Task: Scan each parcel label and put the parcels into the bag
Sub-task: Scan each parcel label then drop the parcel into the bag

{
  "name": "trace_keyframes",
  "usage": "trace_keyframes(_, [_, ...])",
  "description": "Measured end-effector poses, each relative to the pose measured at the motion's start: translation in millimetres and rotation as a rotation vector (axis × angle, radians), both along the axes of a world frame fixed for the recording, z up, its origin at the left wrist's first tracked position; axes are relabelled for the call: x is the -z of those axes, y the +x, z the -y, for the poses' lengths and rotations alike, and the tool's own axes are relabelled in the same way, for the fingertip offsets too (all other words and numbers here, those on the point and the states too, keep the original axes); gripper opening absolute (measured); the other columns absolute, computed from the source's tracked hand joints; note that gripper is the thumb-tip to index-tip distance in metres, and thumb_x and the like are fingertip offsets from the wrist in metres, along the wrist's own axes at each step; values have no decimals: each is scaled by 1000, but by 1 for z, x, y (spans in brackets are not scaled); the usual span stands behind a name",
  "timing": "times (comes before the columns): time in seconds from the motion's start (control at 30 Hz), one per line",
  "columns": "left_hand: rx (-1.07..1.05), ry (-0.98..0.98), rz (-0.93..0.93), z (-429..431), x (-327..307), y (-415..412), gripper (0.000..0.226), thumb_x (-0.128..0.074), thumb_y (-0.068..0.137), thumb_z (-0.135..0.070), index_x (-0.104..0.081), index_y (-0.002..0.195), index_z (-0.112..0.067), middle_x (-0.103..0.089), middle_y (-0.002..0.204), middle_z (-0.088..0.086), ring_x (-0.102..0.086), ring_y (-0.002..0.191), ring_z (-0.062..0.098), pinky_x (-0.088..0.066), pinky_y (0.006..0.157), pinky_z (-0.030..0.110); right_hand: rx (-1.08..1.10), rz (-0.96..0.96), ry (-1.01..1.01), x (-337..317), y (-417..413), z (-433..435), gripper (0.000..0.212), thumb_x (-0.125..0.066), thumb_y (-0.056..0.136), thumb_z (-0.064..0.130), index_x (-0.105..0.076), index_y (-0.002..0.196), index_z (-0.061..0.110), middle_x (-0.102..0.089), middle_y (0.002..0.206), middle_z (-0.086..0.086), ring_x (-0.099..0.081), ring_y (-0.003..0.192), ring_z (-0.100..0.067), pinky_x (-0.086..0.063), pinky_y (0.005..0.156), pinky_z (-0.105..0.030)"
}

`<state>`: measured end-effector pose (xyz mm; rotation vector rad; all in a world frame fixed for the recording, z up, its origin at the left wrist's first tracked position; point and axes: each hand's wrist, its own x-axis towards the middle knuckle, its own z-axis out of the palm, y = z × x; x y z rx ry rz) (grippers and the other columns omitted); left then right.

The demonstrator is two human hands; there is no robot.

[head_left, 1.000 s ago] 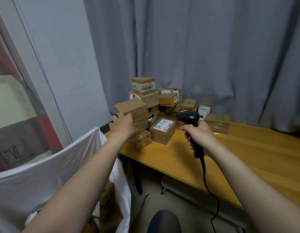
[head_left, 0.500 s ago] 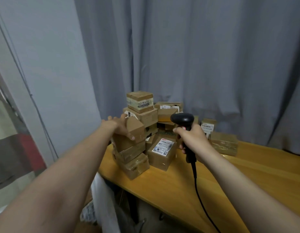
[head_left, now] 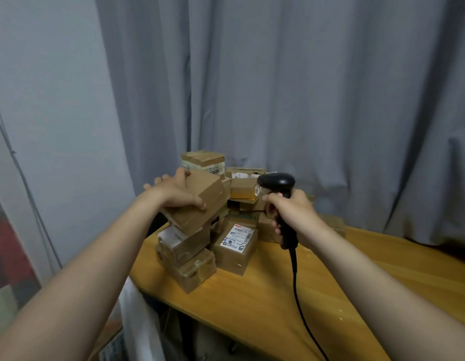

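a plain brown parcel (head_left: 202, 201) is tilted, gripped by the left hand (head_left: 178, 191) at 9 o'clock of the pile of parcels (head_left: 243, 190). at the pile's 6 o'clock a labelled parcel (head_left: 236, 246) lies label up on the tabletop (head_left: 330, 282). the black scanner (head_left: 277, 181) stands upright in the right hand (head_left: 291, 212) at 3 o'clock. the white bag (head_left: 137, 321) shows at 7 o'clock.

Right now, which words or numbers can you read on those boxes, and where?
Nothing reads clearly.
White label on the front parcel: print too small, black handwriting unclear.
Label band on the top parcel: blurred.
Green print on a middle parcel: blurred.
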<state>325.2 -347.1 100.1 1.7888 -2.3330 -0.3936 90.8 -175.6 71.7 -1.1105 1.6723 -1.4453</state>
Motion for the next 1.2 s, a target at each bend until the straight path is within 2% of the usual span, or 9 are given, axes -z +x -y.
trace_keyframes(0.17, [149,157,-612,-58,-25,-14,122,-89,50,-67,-28,150,-34,-54,137,3,-63,115,25,-57,94,45,53,69,-107,-22,-1,-30,15,-68,99,20,-63,108,8,-66,80,-14,-59,49,-17,-50,46,-29])
trace_keyframes(0.27, [273,351,-954,-98,-22,-32,113,-90,49,-65,-44,146,-30,-70,128,4,-70,112,23,-57,94,45,80,118,-167,-25,-1,-50,13,-69,99,20,-63,108,13,-65,70,-8,-62,57,-20,-51,51,-33])
trace_keyframes(0.43, [352,632,-1289,-148,-1,-64,62,-78,85,-50,-57,138,-26,-71,129,12,-70,117,28,-59,86,44,95,209,-246,-29,-10,-84,18,-72,97,19,-64,110,9,-66,69,-7,-59,54,-17,-49,50,-31])
trace_keyframes(0.57, [313,368,-1254,-187,3,-89,39,-67,98,-33,-59,134,-20,-73,120,6,-75,94,14,-63,73,35,200,75,-298,-32,-26,-110,26,-77,94,17,-65,115,8,-71,79,-6,-62,51,-8,-49,44,-23])
trace_keyframes(0.67, [282,111,-1137,-210,5,-104,63,-74,92,-39,-46,147,-27,-68,130,1,-70,111,18,-61,91,45,206,25,-357,-28,-35,-131,34,-78,92,15,-65,123,13,-76,102,-3,-73,77,-9,-57,57,-20])
trace_keyframes(0.8, [353,25,-994,-253,13,-122,98,-89,76,-42,-31,152,-26,-56,131,-13,-59,115,7,-54,96,27,239,-131,-340,-19,-39,-154,32,-82,88,22,-68,116,26,-76,98,9,-73,89,-8,-60,79,-34])
trace_keyframes(0.93, [240,44,-1090,-259,32,-125,116,-93,73,-25,-19,162,-20,-57,146,3,-61,125,21,-55,103,45,197,-131,-365,-16,-39,-184,15,-77,94,22,-66,98,30,-74,89,8,-70,67,-3,-53,55,-17])
trace_keyframes(1.0, [187,25,-1092,-256,42,-120,114,-93,73,-22,-22,162,-21,-56,148,4,-60,128,24,-56,102,47,183,-115,-337,-12,-39,-202,7,-75,96,25,-67,95,26,-71,79,5,-65,57,-6,-51,50,-21])
trace_keyframes(1.2, [57,-24,-1073,-239,62,-106,125,-96,69,-27,-15,163,-19,-42,160,9,-45,144,30,-43,115,52,-37,-56,-144,-2,-31,-235,34,-72,98,29,-62,71,10,-55,55,-3,-50,45,-18,-43,44,-28])
